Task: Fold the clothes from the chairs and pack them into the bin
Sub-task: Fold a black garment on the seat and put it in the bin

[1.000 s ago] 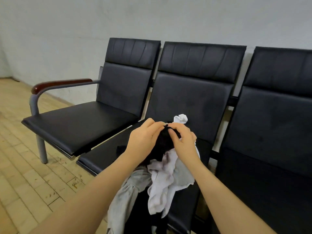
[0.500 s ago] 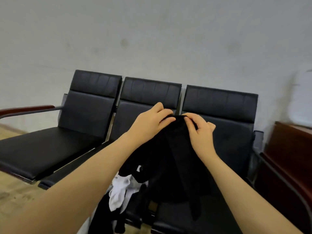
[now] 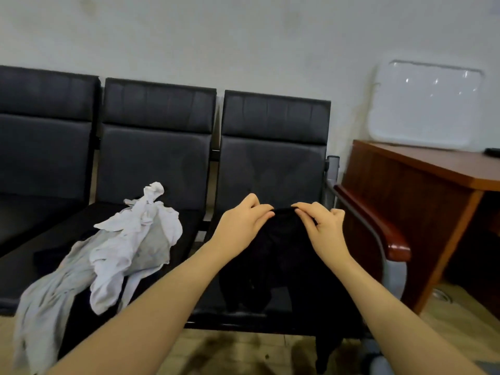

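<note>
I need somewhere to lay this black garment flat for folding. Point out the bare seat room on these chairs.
The left chair shows bare seat, bordered by the pile of pale clothes on the middle chair. That middle seat is crowded. The right chair is draped with the black garment that the left hand and right hand pinch.

Wall [image 3: 243, 36]: pale, scuffed, a few faint stains near the top. Wooden desk [image 3: 422, 185]: reddish-brown, at the right of the view, solid side panel facing the seating. White tray-like panel [image 3: 424, 104]: rounded corners, glossy, propped upright on the desk against the wall. Floor [image 3: 243, 353]: light wood boards with dark blotches.
</note>
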